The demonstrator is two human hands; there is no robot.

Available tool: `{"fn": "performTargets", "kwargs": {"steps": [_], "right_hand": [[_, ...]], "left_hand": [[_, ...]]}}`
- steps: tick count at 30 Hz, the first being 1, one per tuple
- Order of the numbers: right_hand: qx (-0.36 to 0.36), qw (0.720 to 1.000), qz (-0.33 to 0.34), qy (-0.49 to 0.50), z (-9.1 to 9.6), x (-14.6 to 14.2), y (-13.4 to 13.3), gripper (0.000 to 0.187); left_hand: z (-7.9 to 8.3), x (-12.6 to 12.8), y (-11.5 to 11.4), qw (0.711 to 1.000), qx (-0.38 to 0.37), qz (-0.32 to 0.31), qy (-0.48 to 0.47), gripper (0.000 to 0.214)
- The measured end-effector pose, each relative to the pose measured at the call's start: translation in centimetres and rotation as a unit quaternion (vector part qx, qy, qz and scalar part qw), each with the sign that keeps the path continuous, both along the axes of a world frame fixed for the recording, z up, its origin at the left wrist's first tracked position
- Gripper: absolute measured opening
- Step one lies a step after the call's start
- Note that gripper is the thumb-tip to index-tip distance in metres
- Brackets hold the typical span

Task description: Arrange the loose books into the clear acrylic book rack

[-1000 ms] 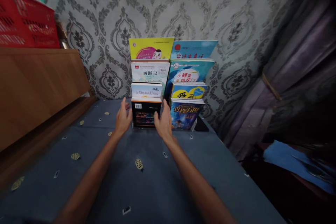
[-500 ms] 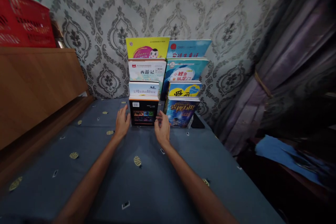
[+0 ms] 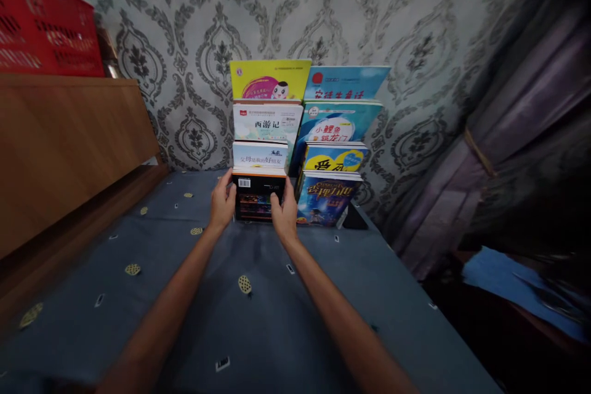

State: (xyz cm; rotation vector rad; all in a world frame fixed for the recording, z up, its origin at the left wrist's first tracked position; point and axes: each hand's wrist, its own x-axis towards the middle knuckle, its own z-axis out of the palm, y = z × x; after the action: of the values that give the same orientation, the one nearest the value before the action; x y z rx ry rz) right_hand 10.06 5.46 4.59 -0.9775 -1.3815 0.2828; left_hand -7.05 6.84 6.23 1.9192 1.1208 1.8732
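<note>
A black book (image 3: 259, 200) with a barcode and an orange top edge stands upright at the front of the left stack. My left hand (image 3: 223, 202) is closed on its left edge, with the thumb at the cover. On the right edge, my right hand (image 3: 285, 210) grips it with the thumb lying over the front. Behind it rise a pale blue book (image 3: 258, 155), a white book (image 3: 266, 120) and a yellow book (image 3: 270, 77). Beside my right hand stands a dark blue book (image 3: 327, 200), fronting a second stack with a yellow-and-blue book (image 3: 333, 159) and two light blue ones behind.
The books stand on a dark blue patterned cloth (image 3: 184, 332) against a wallpapered wall (image 3: 184, 61). A wooden cabinet (image 3: 69, 111) with a red basket (image 3: 50, 24) is on the left. A tied curtain (image 3: 462, 160) hangs on the right, near a blue cloth (image 3: 517, 289).
Both hands have closed in on the sides of the black book and now grip it. My right thumb has come onto its cover. The whole view has shifted slightly.
</note>
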Motion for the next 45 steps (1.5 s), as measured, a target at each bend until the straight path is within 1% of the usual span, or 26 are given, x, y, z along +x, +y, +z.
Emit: {"fn": "performTargets", "kwargs": {"steps": [6,10,12,14,16,17,19,21,22,24,27,32,37,40,42,44,45], "right_hand": [[-0.005,1.0,0.002,0.015,-0.1,-0.2,-0.2,0.061],[0.001,1.0,-0.002,0.022,-0.3,-0.3,-0.1,0.06],[-0.004,1.0,0.004,0.024,-0.6,-0.2,0.1,0.059],[-0.013,1.0,0.01,0.026,-1.1,0.0,0.2,0.059],[-0.019,0.999,0.013,0.028,-1.6,0.3,0.3,0.059],[-0.019,0.999,0.014,0.028,-1.9,0.4,0.4,0.059],[-0.016,0.999,0.016,0.028,-2.3,0.6,0.4,0.058],[-0.014,0.999,0.016,0.024,-2.6,0.7,0.5,0.057],[-0.015,1.0,0.015,0.022,-2.7,0.7,0.5,0.057],[-0.017,1.0,0.011,0.018,-2.7,0.8,0.5,0.056],[-0.011,1.0,0.004,0.016,-2.8,0.8,0.6,0.056],[0.008,1.0,-0.001,0.011,-2.8,0.8,0.7,0.056],[-0.015,1.0,-0.008,-0.01,-2.7,0.7,0.1,0.061],[-0.019,0.999,-0.026,-0.022,-3.3,0.7,-1.5,0.063],[-0.011,0.999,-0.025,-0.036,-4.2,1.0,-3.2,0.062],[-0.009,0.998,-0.005,-0.056,-5.2,1.4,-5.0,0.058],[-0.016,0.997,0.009,-0.068,-5.7,1.7,-5.8,0.056]], "left_hand": [[-0.1,0.3,0.0,1.0,-0.003,0.01,-0.007,0.044],[-0.4,0.1,0.2,1.0,-0.005,0.029,0.001,0.046],[-0.2,0.1,-0.1,0.999,-0.01,0.039,0.025,0.048],[0.3,0.4,-0.8,0.994,0.002,0.082,0.073,0.051],[1.2,1.4,-1.8,0.977,0.032,0.142,0.155,0.054],[1.7,2.1,-2.3,0.964,0.049,0.159,0.208,0.054],[2.6,3.8,-3.0,0.933,0.076,0.151,0.317,0.053],[3.3,5.2,-3.3,0.903,0.088,0.133,0.398,0.053],[3.6,5.8,-3.2,0.892,0.089,0.129,0.424,0.053],[3.8,6.4,-2.9,0.878,0.085,0.133,0.451,0.055],[3.8,6.5,-2.3,0.874,0.081,0.14,0.459,0.055],[3.6,6.5,-2.0,0.877,0.088,0.142,0.452,0.054],[3.8,6.6,-2.0,0.877,0.091,0.137,0.452,0.055],[4.1,6.1,-2.3,0.877,0.094,0.129,0.452,0.056],[4.0,5.4,-2.9,0.887,0.1,0.133,0.43,0.056],[3.2,4.4,-3.7,0.905,0.104,0.151,0.384,0.055],[2.5,3.8,-4.2,0.915,0.102,0.16,0.356,0.053]]}}
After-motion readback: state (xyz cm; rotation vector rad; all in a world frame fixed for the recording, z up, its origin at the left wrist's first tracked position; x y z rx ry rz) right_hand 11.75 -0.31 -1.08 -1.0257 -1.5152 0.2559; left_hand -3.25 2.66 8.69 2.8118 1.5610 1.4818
